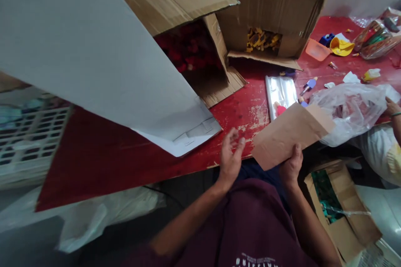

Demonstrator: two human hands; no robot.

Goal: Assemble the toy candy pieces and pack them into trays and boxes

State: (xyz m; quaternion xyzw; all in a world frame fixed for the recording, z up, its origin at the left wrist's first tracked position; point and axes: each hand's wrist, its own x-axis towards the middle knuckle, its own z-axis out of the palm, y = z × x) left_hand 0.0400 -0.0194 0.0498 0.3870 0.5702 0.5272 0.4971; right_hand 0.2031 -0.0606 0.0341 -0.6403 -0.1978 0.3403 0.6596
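A flat brown piece of cardboard (286,135), folded along its right end, is gripped at its lower edge by my right hand (293,164). The thumb lies on its face and the other fingers are hidden behind it. My left hand (231,154) is off to the left of the cardboard, apart from it, with fingers spread and nothing in them. Just behind the cardboard lies a stack of clear plastic sleeves (283,89) with a small pink-red piece (280,109) on it. Small purple pieces (309,85) are close by.
Cardboard boxes with red pieces (191,50) and yellow pieces (263,41) stand on the red table (131,154). A large white box (103,50) juts in from the left. Another person's hand (392,106) is beside a clear plastic bag (347,108). An open carton (347,212) sits below right.
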